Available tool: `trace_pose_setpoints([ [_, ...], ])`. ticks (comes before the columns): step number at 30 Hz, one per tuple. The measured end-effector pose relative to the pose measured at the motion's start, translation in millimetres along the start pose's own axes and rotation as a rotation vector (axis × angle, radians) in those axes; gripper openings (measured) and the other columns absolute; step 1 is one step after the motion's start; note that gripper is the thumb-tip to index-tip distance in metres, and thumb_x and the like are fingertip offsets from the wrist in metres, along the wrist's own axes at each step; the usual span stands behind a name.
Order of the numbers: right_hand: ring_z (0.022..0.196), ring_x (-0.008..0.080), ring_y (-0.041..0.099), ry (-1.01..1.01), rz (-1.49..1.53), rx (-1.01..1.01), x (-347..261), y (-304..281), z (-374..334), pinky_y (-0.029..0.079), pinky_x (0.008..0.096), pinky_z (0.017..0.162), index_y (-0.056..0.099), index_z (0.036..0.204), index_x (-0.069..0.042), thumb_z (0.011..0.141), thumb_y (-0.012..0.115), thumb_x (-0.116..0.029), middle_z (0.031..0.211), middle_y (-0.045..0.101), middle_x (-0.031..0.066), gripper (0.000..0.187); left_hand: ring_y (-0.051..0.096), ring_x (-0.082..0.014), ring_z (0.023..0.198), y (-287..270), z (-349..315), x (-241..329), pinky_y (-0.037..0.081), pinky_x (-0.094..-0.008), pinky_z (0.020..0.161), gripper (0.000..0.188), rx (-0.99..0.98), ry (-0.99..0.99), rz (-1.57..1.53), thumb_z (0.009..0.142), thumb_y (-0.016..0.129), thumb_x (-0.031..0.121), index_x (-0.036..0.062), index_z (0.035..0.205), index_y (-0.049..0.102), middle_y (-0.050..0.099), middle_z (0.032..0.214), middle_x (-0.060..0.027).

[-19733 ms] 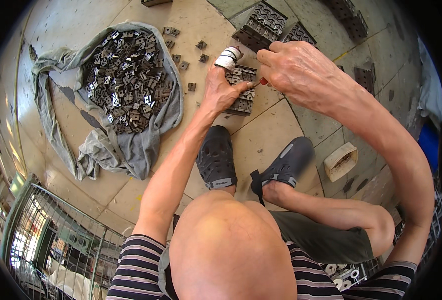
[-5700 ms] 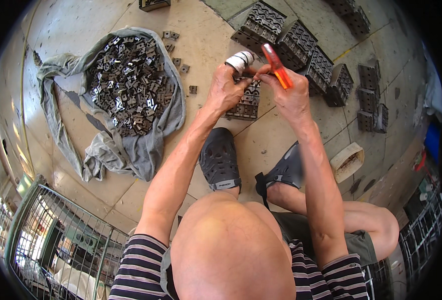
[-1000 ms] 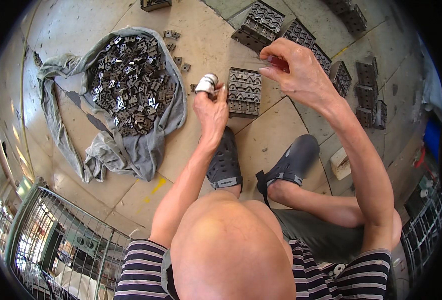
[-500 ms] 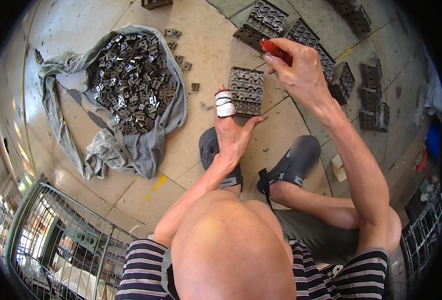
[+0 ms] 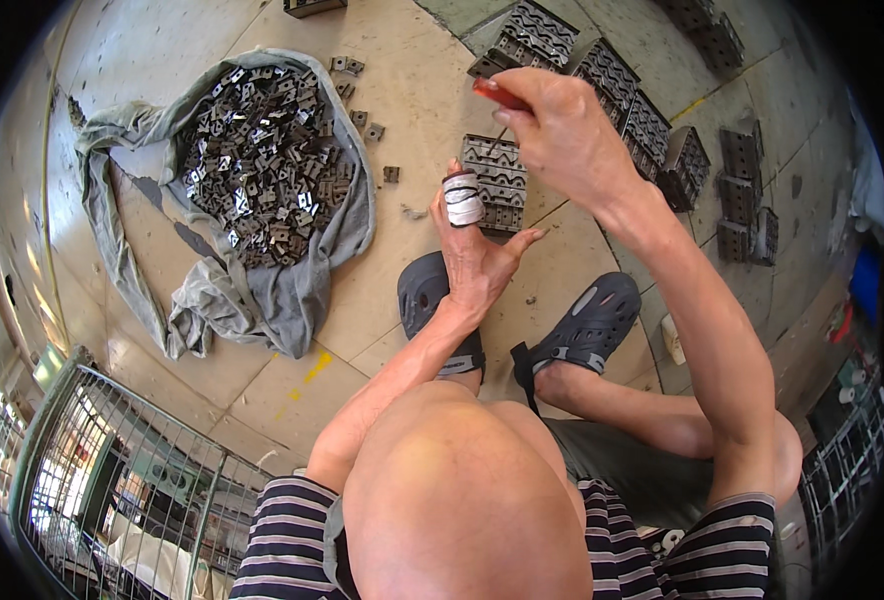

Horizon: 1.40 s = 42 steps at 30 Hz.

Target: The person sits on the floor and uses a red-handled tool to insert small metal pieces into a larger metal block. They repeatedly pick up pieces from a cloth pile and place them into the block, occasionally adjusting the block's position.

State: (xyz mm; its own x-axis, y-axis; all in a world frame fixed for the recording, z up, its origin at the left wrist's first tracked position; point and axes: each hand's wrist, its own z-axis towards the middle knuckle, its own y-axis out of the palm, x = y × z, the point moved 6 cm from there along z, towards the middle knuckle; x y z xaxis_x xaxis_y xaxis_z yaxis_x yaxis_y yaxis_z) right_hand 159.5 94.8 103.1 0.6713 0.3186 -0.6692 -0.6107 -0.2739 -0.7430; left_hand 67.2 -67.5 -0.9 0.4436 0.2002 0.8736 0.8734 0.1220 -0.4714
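Many small metal pieces fill grey cloth upper left; centre, left hand spread wide at metal block, right hand curled round red-handled tool.

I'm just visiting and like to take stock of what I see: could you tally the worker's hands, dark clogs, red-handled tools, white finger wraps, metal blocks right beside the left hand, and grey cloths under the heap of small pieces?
Hands: 2 (left hand, right hand)
Dark clogs: 2
Red-handled tool: 1
White finger wrap: 1
Metal block: 1
Grey cloth: 1
Total: 8
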Motion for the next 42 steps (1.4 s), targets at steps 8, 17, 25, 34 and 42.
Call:
trace_pose_setpoints([
  [8, 0.102, 0.0278, 0.062, 0.11, -0.516, 0.345, -38, 33, -16, 0.042, 0.0466, 0.097, 0.067, 0.114, -0.008, 0.079, 0.074, -0.006, 0.092, 0.063, 0.0056, 0.036, 0.043, -0.0418, 0.135, 5, 1, 1, 0.037, -0.0509, 0.113, 0.087, -0.062, 0.177, 0.216, 0.081, 0.086, 0.028, -0.0041, 0.151, 0.046, 0.046, 0.152, -0.0219],
  [17, 0.088, 0.0236, 0.058, -0.206, -0.016, 0.417, -8, 24, -17, 0.041, 0.0394, 0.084, 0.064, 0.069, -0.014, 0.065, 0.094, -0.036, 0.073, 0.055, -0.0004, 0.038, 0.046, -0.0389, 0.126, 6, 8, -1, 0.041, -0.0486, 0.106, 0.089, -0.046, 0.055, 0.025, 0.065, 0.086, 0.011, -0.0002, 0.147, 0.051, 0.05, 0.149, -0.0181],
  [25, 0.119, 0.0225, 0.067, 0.109, 1.028, 0.325, 35, 27, -15, 0.054, 0.036, 0.104, 0.079, 0.103, -0.006, 0.088, 0.084, -0.008, 0.115, 0.074, 0.0048, 0.017, 0.05, -0.0374, 0.133, -10, 12, 4, 0.043, -0.0454, 0.115, 0.12, -0.066, 0.004, 0.02, 0.065, 0.096, 0.019, -0.0039, 0.162, 0.03, 0.053, 0.139, -0.0224],
  [34, 0.097, 0.0119, 0.072, 0.325, 0.787, 0.286, 63, 74, -56, 0.059, 0.0301, 0.086, 0.08, 0.106, -0.004, 0.093, 0.084, -0.014, 0.1, 0.079, 0.0001, 0.017, 0.048, -0.0259, 0.147, -23, 91, -9, 0.038, -0.0408, 0.122, 0.056, -0.251, 0.164, -0.251, 0.087, 0.081, 0.001, 0.001, 0.14, 0.062, 0.053, 0.157, -0.0196],
  [42, 0.08, 0.0077, 0.069, 0.458, 0.734, 0.436, 72, 78, -68, 0.057, 0.0275, 0.074, 0.08, 0.107, -0.002, 0.092, 0.084, -0.01, 0.094, 0.079, 0.0032, 0.017, 0.072, -0.0123, 0.086, -8, 120, -10, 0.06, -0.0309, 0.08, 0.062, -0.326, 0.067, -0.396, 0.085, 0.076, -0.01, 0.0002, 0.144, 0.059, 0.077, 0.092, -0.0069],
])
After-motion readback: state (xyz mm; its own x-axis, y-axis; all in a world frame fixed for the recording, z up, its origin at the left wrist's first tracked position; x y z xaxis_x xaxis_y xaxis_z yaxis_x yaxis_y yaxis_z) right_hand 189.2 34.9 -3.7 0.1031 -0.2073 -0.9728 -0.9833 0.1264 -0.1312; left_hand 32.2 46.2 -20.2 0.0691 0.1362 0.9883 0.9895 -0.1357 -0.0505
